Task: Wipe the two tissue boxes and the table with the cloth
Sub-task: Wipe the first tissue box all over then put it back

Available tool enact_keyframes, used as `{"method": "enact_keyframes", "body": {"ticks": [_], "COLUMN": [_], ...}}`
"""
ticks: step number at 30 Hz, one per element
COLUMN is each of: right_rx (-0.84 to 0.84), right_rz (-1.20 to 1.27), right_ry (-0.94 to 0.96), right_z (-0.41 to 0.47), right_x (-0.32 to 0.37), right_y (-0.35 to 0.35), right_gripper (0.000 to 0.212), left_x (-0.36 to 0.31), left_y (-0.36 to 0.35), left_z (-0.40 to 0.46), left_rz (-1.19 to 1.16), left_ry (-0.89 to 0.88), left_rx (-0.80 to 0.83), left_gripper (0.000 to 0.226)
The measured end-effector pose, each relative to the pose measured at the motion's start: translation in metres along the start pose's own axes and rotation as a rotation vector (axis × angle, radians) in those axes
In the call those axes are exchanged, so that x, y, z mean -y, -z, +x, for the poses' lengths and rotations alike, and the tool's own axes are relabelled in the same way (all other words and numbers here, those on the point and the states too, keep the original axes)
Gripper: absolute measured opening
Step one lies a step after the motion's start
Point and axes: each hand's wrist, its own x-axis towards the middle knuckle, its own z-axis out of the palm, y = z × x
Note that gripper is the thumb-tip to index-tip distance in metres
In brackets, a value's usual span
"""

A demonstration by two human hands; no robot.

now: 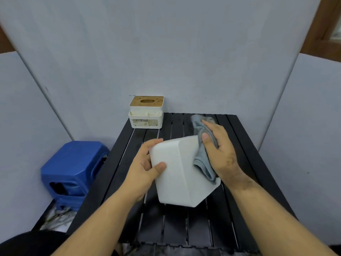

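One box [177, 172] face behind cloth [203, 154]

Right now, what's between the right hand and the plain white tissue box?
Head view: the grey-blue cloth, gripped by the right hand, pressed against the plain white tissue box.

We have a single wide-angle view from a camera worn on the head, looking forward and down. It sits close above the table [239, 145], whose far end meets the wall [166, 52] ahead.
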Motion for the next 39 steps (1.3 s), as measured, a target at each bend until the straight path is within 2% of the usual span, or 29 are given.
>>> {"method": "enact_keyframes", "body": {"ticks": [4, 8, 11, 13, 15, 19, 22, 27, 31, 36, 39], "right_rx": [-0.053, 0.116, 0.191, 0.181, 0.178, 0.204, 0.225, 0.054, -0.022, -0.041, -0.050], "right_rz": [-0.072, -0.189, -0.194, -0.198, -0.211, 0.100, 0.174, 0.167, 0.101, -0.114, -0.033], "right_ry": [-0.014, 0.198, 0.331, 0.266, 0.083, -0.188, -0.178, -0.208, -0.194, -0.045, -0.012], "right_z": [-0.033, -0.082, -0.083, -0.059, -0.028, 0.009, -0.005, -0.065, -0.095, -0.090, -0.086], "right_x": [-0.002, 0.019, 0.026, 0.015, -0.004, -0.030, -0.028, -0.042, -0.035, -0.014, 0.013], "right_y": [-0.010, -0.035, -0.037, -0.026, -0.013, 0.007, 0.008, 0.004, 0.000, 0.007, 0.004], "right_gripper": [0.043, 0.046, 0.045, 0.045, 0.042, 0.039, 0.042, 0.043, 0.045, 0.044, 0.045], "left_x": [0.010, 0.016, 0.018, 0.018, 0.019, 0.018, 0.017, 0.017, 0.011, -0.019, -0.045], "left_y": [0.007, 0.012, 0.015, 0.017, 0.019, 0.018, 0.015, 0.011, 0.007, -0.013, -0.028], "left_z": [0.005, 0.011, 0.012, 0.012, 0.010, 0.006, 0.002, -0.001, -0.003, -0.005, -0.005], "left_rz": [-0.042, -0.110, -0.125, -0.140, -0.135, -0.130, -0.120, -0.099, -0.116, -0.198, -0.206], "left_ry": [0.029, 0.045, 0.068, 0.075, 0.089, 0.102, 0.090, 0.076, 0.097, 0.147, 0.164], "left_rx": [0.016, 0.016, 0.025, -0.001, -0.030, -0.055, -0.085, -0.110, -0.107, -0.141, -0.180], "left_gripper": [0.060, 0.052, 0.052, 0.050, 0.049, 0.047, 0.046, 0.050, 0.054, 0.070, 0.072]}}
